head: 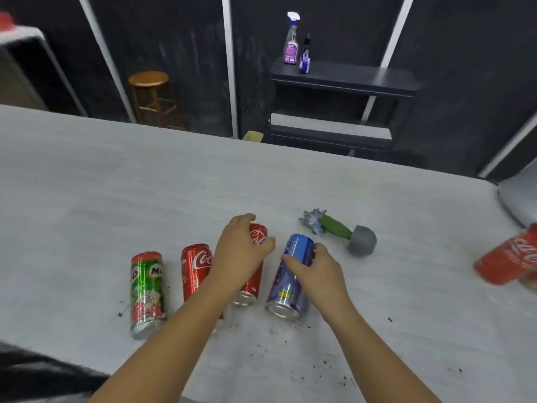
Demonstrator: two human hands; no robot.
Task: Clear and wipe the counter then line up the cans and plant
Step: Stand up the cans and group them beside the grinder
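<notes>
Several cans lie on their sides on the white counter (87, 181). A green Milo can (146, 295) is at the left, with a red Coca-Cola can (193, 269) beside it. My left hand (239, 251) grips a second red Coca-Cola can (257, 237). My right hand (316, 269) grips a blue can (290, 274) from its right side. A small plant (334, 225) with a purple flower lies tipped over in its grey pot (361, 239), just behind my right hand. Another red can (508, 257) lies blurred at the right edge.
Dark crumbs of soil (325, 365) are scattered on the counter in front of the cans. Behind the counter stand a black shelf (345, 80) with two spray bottles (292, 42) and a wooden stool (149, 94). A grey object (520, 196) sits at the counter's far right.
</notes>
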